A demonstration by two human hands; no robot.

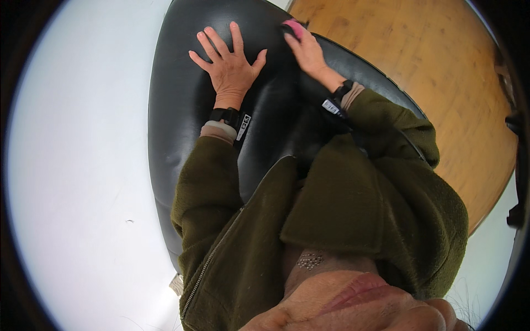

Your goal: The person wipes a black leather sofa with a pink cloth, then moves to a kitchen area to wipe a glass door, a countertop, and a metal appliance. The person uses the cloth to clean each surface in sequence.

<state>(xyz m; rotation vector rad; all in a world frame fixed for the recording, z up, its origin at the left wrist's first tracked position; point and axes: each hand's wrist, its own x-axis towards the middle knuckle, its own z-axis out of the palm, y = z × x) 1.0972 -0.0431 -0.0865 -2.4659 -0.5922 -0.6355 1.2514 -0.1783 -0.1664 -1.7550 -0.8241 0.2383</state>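
Note:
A black leather-like padded seat or sofa lies before me, smooth and slightly creased. My left hand rests on its dark surface with the fingers spread wide and nothing in it. Near the seat's upper right edge, my right hand grips a small pink and black object, perhaps a brush or a pad; it is slightly blurred, and its underside is hidden against the black surface. A black band with a printed tag is strapped at each wrist.
To the right of the seat spreads a wooden surface with a curved-looking edge. A pale white surface runs along the left. Dark objects that I cannot identify stand at the far right rim.

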